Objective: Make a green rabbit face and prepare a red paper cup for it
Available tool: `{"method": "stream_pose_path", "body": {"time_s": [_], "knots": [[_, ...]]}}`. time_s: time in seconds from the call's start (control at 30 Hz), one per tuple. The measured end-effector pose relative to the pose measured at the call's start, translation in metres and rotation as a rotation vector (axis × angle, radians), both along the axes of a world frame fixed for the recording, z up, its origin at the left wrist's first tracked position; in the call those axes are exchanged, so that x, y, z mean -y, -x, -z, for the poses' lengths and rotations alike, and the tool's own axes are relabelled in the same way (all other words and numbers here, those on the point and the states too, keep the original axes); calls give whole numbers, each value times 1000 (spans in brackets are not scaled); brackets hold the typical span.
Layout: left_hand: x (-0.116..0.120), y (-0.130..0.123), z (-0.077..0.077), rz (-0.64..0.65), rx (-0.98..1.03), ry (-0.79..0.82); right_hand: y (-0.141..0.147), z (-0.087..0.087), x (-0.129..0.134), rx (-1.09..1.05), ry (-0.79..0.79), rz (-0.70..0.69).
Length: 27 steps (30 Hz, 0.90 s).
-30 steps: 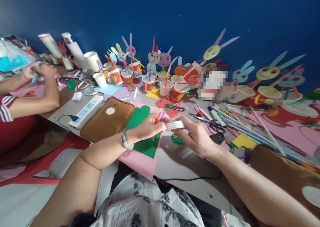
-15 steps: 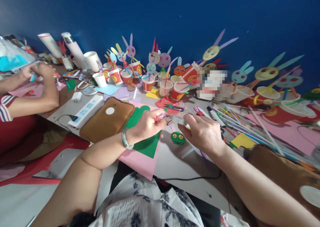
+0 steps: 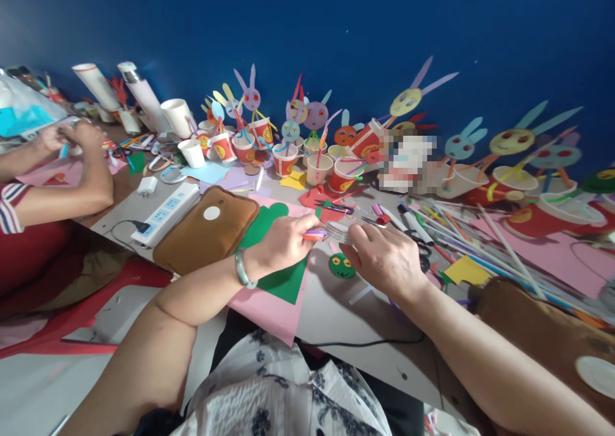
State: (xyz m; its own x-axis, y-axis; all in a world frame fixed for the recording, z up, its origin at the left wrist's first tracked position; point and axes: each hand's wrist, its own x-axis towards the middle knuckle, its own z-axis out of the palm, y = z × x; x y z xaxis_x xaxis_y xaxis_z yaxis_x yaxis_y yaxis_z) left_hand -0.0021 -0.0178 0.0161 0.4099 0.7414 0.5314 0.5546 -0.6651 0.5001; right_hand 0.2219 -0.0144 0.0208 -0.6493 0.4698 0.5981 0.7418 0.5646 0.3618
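Note:
Pinched in my left hand (image 3: 286, 247) is a small purple and orange piece (image 3: 314, 234), possibly folded paper or straw ends. My right hand (image 3: 387, 260) is closed, palm down, on a clear, shiny strip (image 3: 339, 232) that spans the gap between both hands; whether it is tape or stiff plastic I cannot tell. Below them on the table lies a green round paper face (image 3: 342, 266) with yellow eyes, partly covered by my right fingers. Black-handled scissors (image 3: 423, 250) lie just beyond my right hand.
Green paper (image 3: 283, 285) lies on pink paper (image 3: 281, 321) beside a brown cushion (image 3: 206, 231) and a power strip (image 3: 168, 215). Paper cups (image 3: 284, 161) with paper rabbit heads line the wall. Markers and straws (image 3: 480, 237) lie to the right. Another person's arms (image 3: 72, 193) are at left.
My right hand has shifted slightly left, uncovering the black-handled scissors. The purple and orange piece in my left hand has turned and shows more.

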Motion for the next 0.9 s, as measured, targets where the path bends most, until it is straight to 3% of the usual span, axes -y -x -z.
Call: {"method": "stream_pose_path", "body": {"time_s": [0.17,0.47,0.73,0.9], "knots": [[0,0,-1,14,-79,33,1,1,2,-2,39,6],[-2,0,2,18,-14,29,-2,7,-3,-96,112,-67],[-7,-1,-2,53,165,241,-4,-1,-5,-310,464,-133],[-6,-1,-5,79,208,262,-6,0,-8,-204,330,-78]]}}
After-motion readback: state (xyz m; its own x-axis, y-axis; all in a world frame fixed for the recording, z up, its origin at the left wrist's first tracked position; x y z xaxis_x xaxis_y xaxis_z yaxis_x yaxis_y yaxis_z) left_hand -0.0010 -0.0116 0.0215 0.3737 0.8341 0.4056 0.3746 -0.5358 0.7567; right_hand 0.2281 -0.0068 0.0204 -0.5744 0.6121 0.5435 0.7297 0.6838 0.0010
